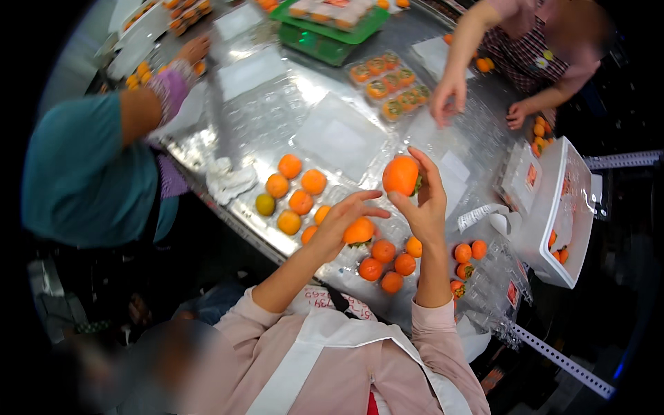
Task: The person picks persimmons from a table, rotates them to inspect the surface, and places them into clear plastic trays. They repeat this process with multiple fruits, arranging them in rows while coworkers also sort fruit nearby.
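Right hand (pixel 427 207): mid-frame, raised, thumb and fingers curved around a glossy round orange persimmon with green calyx (pixel 400 174), gripped up off the table. Open only to the fruit's width.

Left hand (pixel 337 220): just left of it and lower, half open, fingers spread toward the right. A second bright orange persimmon (pixel 358 229) sits under its fingers, calyx side low; can't tell if it's gripped or just covered.

Just below the hands, lower centre: cluster of loose red-orange persimmons (pixel 391 282). Left of centre: group of paler orange fruits (pixel 301 201), with one yellow-green fruit (pixel 265 204) at its left edge. Crumpled white cloth (pixel 232 181) further left. All on a shiny silver metal table (pixel 308 84).

Upper centre: clear plastic pack of persimmons (pixel 391 84), green plastic crate (pixel 330 43) above it. Right edge: white plastic bin (pixel 579 207), tilted in view. Upper right: co-worker's bare hand (pixel 449 99) over the table. Left: another co-worker's teal sleeve (pixel 76 159).
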A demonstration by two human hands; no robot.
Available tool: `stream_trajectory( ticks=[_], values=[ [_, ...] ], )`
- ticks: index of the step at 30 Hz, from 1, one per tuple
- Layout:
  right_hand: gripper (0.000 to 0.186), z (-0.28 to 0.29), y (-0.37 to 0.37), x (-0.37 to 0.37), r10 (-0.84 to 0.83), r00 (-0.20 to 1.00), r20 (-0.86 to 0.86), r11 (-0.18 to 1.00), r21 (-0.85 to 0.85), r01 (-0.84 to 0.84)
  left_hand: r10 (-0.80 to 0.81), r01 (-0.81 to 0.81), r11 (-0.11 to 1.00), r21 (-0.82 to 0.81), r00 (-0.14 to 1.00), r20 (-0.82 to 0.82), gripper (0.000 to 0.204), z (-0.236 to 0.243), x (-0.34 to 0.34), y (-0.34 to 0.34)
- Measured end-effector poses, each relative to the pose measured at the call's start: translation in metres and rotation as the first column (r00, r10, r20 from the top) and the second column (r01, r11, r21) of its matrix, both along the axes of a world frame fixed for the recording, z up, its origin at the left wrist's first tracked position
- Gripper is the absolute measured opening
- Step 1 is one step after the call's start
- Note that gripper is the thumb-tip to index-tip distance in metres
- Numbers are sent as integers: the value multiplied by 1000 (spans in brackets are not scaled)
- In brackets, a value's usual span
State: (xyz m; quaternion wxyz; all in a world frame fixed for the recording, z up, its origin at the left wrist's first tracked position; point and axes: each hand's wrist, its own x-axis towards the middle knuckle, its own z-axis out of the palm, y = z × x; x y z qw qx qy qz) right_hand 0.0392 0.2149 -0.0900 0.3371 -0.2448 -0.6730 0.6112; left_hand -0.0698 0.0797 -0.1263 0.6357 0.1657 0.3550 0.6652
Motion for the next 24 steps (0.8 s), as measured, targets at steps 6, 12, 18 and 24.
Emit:
stream_trajectory(
  ticks=[6, 12, 18, 24],
  values=[
    [60, 10, -43, -5, 281, 953, 111, 945, 139, -295, -32, 31, 999, 8, 997, 66, 60, -3, -10, -35],
    [53, 15, -76, -8, 386, 919, 82, 904, 167, -394, 33, -39, 999, 23, 974, 225, 54, -7, 1, -65],
    [29, 13, -107, -7, 331, 936, 117, 941, 32, -336, 24, -37, 998, 59, 977, 211, 53, -11, 7, -83],
    [35, 7, -123, 1, 344, 937, 68, 889, -345, -302, -45, 27, 997, 74, 963, 265, 56, -17, 14, -103]
  ],
)
